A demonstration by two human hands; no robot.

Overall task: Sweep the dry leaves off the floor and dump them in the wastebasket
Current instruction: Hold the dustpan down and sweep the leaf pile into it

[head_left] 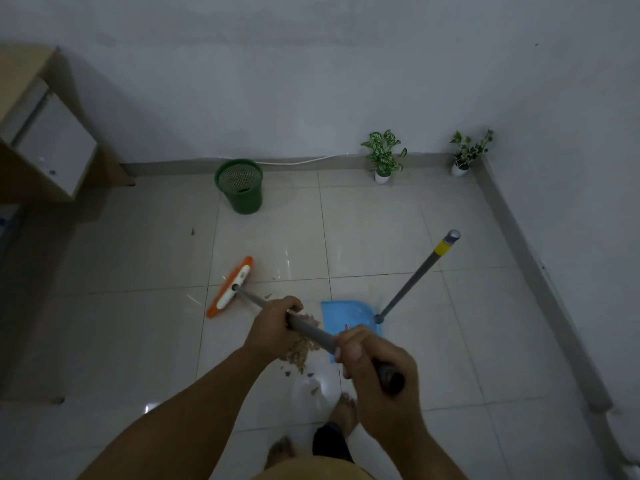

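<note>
both hands (273, 323) gripping broom (230, 287), leaves (299, 353)

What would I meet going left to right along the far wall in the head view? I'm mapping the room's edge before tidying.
Wooden cabinet → green wastebasket → larger potted plant → smaller potted plant in the corner.

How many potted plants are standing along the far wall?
2. One potted plant stands by the skirting, right of the green wastebasket. The second potted plant stands in the far right corner. None seems hidden.
</note>
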